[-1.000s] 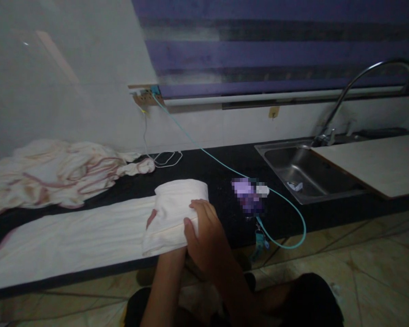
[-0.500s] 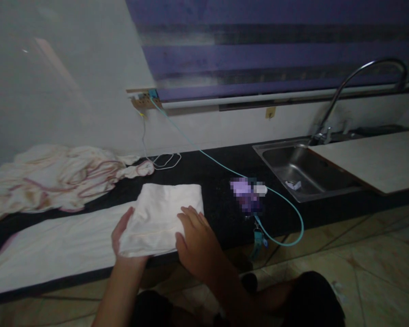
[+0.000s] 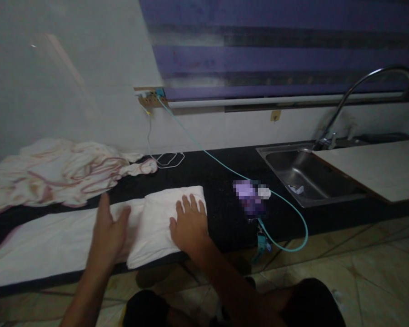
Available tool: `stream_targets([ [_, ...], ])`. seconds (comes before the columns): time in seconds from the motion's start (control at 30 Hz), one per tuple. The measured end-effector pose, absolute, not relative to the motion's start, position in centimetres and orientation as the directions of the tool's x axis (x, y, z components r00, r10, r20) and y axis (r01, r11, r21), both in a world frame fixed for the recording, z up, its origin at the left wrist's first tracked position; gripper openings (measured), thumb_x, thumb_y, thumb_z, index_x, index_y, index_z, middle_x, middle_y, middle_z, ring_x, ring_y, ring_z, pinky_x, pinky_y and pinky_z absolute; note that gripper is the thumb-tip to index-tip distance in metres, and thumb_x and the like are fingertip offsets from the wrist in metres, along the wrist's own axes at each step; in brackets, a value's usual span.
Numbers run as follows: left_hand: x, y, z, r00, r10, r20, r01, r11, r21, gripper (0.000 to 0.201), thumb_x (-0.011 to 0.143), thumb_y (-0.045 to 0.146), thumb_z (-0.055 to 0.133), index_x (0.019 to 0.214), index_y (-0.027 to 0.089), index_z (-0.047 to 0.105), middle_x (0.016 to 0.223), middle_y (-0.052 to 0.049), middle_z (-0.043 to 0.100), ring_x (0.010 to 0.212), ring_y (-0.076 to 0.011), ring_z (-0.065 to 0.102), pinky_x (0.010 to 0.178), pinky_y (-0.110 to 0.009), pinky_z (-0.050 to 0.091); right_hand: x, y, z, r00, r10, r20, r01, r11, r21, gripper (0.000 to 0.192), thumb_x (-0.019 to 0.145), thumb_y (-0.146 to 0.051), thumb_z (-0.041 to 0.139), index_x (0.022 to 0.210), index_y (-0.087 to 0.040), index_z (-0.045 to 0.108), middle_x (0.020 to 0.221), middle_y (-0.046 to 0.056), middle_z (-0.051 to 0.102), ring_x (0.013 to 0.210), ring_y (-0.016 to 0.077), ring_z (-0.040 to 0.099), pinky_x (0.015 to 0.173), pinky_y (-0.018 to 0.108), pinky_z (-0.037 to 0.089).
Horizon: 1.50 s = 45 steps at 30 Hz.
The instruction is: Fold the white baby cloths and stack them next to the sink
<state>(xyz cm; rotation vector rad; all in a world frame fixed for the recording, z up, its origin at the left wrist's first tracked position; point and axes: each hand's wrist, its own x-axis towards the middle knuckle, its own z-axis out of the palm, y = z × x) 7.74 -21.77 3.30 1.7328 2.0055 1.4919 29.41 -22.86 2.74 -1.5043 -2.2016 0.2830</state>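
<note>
Left hand (image 3: pixel 109 229) shifted off folded cloth (image 3: pixel 157 222); flat beside.

No readable text, label, brand, number or sign was found in the head view. The cloth (image 3: pixel 157 218) on the counter (image 3: pixel 221 168) bore no print or tag. The small object (image 3: pixel 250 197) on the counter was blurred to blocks, nothing legible on it. The wall socket strip (image 3: pixel 152 97) and the sink (image 3: pixel 310 175) showed no markings.

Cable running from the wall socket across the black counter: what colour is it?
Light teal cable, clearest in the head view.
</note>
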Motion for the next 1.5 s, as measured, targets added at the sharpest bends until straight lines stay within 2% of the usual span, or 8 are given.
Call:
stream_targets([
  [0.07,7.9,-21.6,2.5,-0.161,0.837,0.523,0.841,-0.161,0.516,0.075,0.100,0.053,0.046,0.164,0.017,0.032,0.172,-0.014,0.025,0.160,-0.0371,0.019,0.130,-0.063,0.020,29.3,-22.8,2.2,-0.291,0.921,0.259,0.834,0.377,-0.403,0.060,0.106,-0.044,0.044,0.157,-0.012,0.046,0.168,0.016,0.036,0.160,0.0308,0.023,0.128,0.055,0.023],
  [0.2,9.0,-21.0,0.2,0.212,0.931,0.297,0.895,-0.307,0.324,0.069,0.102,0.057,0.035,0.155,0.015,0.048,0.165,-0.016,0.039,0.157,-0.0314,0.031,0.129,-0.058,0.026,29.6,-23.0,2.0,-0.287,0.915,0.285,0.826,0.387,-0.409,0.060,0.107,-0.045,0.042,0.157,-0.012,0.046,0.168,0.014,0.038,0.159,0.0314,0.025,0.128,0.054,0.023],
  [0.4,9.5,-21.0,-1.3,0.373,0.869,0.326,0.891,-0.434,0.137,0.060,0.104,0.048,0.032,0.152,0.016,0.051,0.162,-0.013,0.045,0.157,-0.0250,0.032,0.132,-0.051,0.022,30.6,-23.2,2.0,-0.290,0.915,0.282,0.825,0.388,-0.410,0.059,0.107,-0.044,0.042,0.156,-0.013,0.048,0.167,0.013,0.038,0.159,0.0310,0.027,0.128,0.053,0.024],
  [0.93,16.0,-23.8,-1.6,0.395,0.840,0.371,0.853,-0.485,0.191,0.058,0.102,0.049,0.038,0.154,0.026,0.049,0.161,-0.011,0.047,0.155,-0.0304,0.036,0.126,-0.055,0.031,36.9,-25.9,1.5,-0.236,0.921,0.310,0.854,0.349,-0.385,0.052,0.104,-0.037,0.049,0.152,-0.016,0.054,0.163,0.012,0.046,0.157,0.0317,0.033,0.127,0.054,0.027],
  [1.1,10.3,-21.8,-1.5,0.138,0.967,0.215,0.966,-0.179,0.185,0.068,0.102,0.057,0.030,0.163,0.028,0.036,0.170,-0.010,0.031,0.157,-0.0449,0.023,0.118,-0.072,0.031,37.9,-26.7,1.2,-0.133,0.879,0.457,0.830,0.351,-0.433,0.052,0.103,-0.034,0.051,0.148,-0.010,0.055,0.162,0.021,0.045,0.157,0.0360,0.030,0.121,0.056,0.037],
  [1.33,2.2,-19.4,-1.7,-0.008,0.998,0.062,0.997,0.003,0.081,0.076,0.101,0.061,0.019,0.167,0.024,0.028,0.174,-0.007,0.020,0.159,-0.0432,0.016,0.119,-0.077,0.023,41.0,-31.4,-0.1,0.261,0.864,0.431,0.831,0.027,-0.556,0.043,0.105,-0.039,0.044,0.134,-0.011,0.060,0.119,0.019,0.069,0.116,0.0333,0.063,0.102,0.048,0.049],
  [1.43,3.7,-19.0,-0.1,0.054,0.988,0.143,0.988,-0.074,0.139,0.079,0.099,0.060,0.025,0.161,0.013,0.039,0.171,-0.016,0.027,0.159,-0.0440,0.017,0.123,-0.073,0.022,40.6,-32.5,-0.5,0.269,0.891,0.365,0.851,-0.043,-0.523,0.035,0.104,-0.042,0.050,0.121,-0.016,0.064,0.106,0.014,0.071,0.101,0.0311,0.066,0.092,0.042,0.049],
  [1.5,6.3,-18.6,2.1,0.180,0.955,0.235,0.945,-0.234,0.229,0.078,0.099,0.058,0.032,0.156,0.006,0.043,0.165,-0.021,0.037,0.157,-0.0375,0.027,0.128,-0.060,0.025,39.9,-32.7,-0.4,0.254,0.909,0.332,0.869,-0.064,-0.490,0.029,0.104,-0.043,0.054,0.111,-0.018,0.065,0.103,0.013,0.071,0.098,0.0303,0.065,0.087,0.040,0.048],
])
